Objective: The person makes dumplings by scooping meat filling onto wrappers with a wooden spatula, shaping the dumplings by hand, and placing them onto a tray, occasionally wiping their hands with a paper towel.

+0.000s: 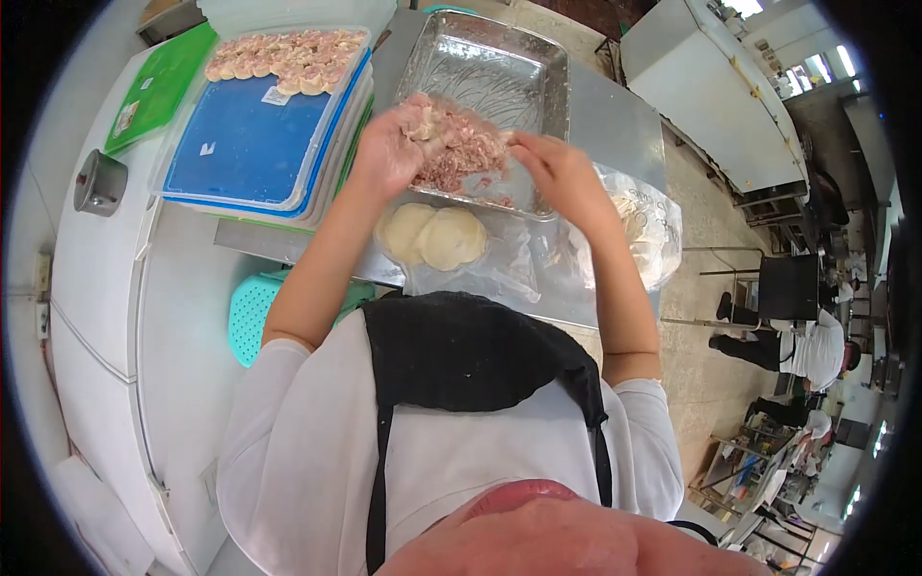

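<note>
My left hand (386,149) is curled at the left side of a metal tray (567,106). It cups what looks like a pale dumpling wrapper (423,123), partly hidden by the fingers. Minced meat (466,154) is heaped in the near part of the tray. At the heap's right edge is my right hand (555,173), its fingers pinched together; what they hold, if anything, is too small to name. Round dough wrappers (451,238) lie overlapping on clear plastic (514,274) just in front of the tray.
Rows of filled dumplings (288,56) sit in a plastic container (245,144) stacked at left. A green lid (163,86) and a metal pot (100,182) stand beyond it. A plastic bag (643,226) lies right. Turquoise basket (254,312) below; other people (812,350) stand farther off.
</note>
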`<action>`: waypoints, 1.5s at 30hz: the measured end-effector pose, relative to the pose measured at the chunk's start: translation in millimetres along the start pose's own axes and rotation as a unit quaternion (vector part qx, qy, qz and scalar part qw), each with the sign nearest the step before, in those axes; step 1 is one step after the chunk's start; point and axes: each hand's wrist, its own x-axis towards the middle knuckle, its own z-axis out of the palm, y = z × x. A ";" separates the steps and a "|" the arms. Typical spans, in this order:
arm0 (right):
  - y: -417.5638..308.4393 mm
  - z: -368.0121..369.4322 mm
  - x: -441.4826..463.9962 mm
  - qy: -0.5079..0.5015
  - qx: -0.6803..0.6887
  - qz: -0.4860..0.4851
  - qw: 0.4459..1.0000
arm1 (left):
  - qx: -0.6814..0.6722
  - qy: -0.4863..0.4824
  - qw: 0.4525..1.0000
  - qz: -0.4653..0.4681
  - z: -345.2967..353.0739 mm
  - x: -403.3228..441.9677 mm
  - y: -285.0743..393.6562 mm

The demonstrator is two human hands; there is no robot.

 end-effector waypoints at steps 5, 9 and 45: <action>-8.0 -34.5 -14.9 -0.088 0.169 0.074 0.979 | 0.515 -0.117 0.840 0.124 46.3 -34.4 13.5; -2.9 -24.8 -22.8 -0.102 0.162 0.032 0.981 | 0.633 -0.215 0.739 0.088 34.0 -19.1 10.1; 116.8 26.3 -39.3 -0.241 0.263 -0.038 0.933 | 0.794 -0.197 0.574 0.043 57.3 -29.0 -41.4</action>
